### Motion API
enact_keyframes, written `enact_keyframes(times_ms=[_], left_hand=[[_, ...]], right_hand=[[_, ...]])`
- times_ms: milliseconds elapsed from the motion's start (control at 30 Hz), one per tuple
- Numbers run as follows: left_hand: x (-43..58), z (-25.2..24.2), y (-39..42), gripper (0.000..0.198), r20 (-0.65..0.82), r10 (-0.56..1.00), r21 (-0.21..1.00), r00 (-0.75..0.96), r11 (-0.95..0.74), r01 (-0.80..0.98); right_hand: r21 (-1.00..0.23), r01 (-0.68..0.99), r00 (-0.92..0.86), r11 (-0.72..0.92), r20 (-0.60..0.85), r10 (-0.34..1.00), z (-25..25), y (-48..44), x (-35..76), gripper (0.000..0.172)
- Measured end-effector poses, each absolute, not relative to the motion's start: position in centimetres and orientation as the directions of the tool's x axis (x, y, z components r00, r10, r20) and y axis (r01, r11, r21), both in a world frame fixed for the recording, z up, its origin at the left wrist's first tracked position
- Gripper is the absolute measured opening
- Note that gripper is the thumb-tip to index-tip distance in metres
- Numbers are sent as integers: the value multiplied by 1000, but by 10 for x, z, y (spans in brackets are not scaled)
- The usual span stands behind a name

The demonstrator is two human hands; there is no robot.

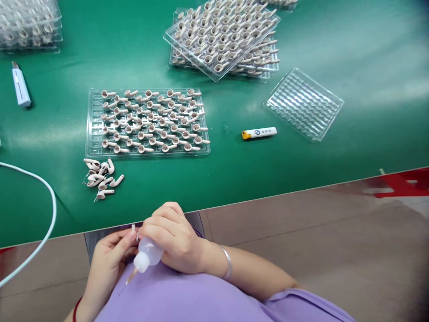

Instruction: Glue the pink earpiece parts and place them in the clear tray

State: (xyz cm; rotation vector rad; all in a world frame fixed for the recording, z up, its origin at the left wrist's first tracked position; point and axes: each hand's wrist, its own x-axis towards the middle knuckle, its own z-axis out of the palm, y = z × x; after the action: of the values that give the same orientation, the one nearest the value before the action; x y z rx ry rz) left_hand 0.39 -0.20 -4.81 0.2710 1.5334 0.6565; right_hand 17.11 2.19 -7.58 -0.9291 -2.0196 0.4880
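Note:
Close to my body, just off the table's front edge, my left hand (109, 257) pinches a small pale earbud shell (133, 227) between thumb and finger. My right hand (179, 241) is wrapped round a translucent squeeze bottle (151, 251), whose white cap and thin needle tip point down and to the left. The right fingertips meet the left ones beside the shell, and most of the shell is hidden by fingers. A small heap of loose earbud shells (97, 176) with thin wires lies on the table beyond my left hand. Behind it sits a clear tray (94, 150) filled with rows of similar shells.
Stacked clear trays (216, 77) of shells stand at the back, more (50, 29) at the back left. A clear plastic tray (304, 105) lies to the right, near a white lighter (266, 132). A utility knife (20, 87) and a white cable (50, 192) are at the left.

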Motion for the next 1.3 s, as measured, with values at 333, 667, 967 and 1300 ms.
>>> enact_keyframes(times_ms=[333,667,967,1300], left_hand=[[-3,-51,8,32,-711,699,701,-71,713,1],[1,-49,8,27,-712,696,702,-96,710,-63],[4,-48,13,34,-686,719,726,-113,685,-54],[-2,-23,12,28,-689,715,721,122,693,6]], right_hand=[[-621,455,-387,638,507,770,-76,23,169,12],[-612,484,-371,626,504,780,-76,21,167,10],[-619,489,-335,615,517,787,-80,18,166,13],[-773,294,-459,563,402,792,-51,46,198,12]])
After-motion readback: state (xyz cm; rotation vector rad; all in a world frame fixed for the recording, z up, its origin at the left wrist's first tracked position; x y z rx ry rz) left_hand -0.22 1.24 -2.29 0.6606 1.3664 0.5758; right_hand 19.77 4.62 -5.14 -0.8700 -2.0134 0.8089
